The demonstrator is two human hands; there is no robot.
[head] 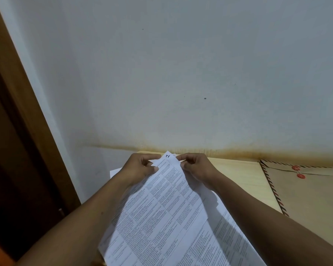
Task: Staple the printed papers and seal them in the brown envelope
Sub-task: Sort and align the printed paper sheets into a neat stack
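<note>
A stack of printed papers [167, 214] with dense tables of text lies lifted at its far corner over the light wooden table [244, 181]. My left hand [140, 169] pinches the top corner from the left. My right hand [196, 167] pinches the same corner from the right, where a handwritten mark shows. The brown envelope [311, 196], with striped edging and two red string buttons, lies flat on the table to the right. No stapler is in view.
A pale wall [181, 73] with a rusty stain along its base rises right behind the table. A dark wooden door frame [17, 131] runs down the left side. More printed sheets [231, 233] lie under the held stack.
</note>
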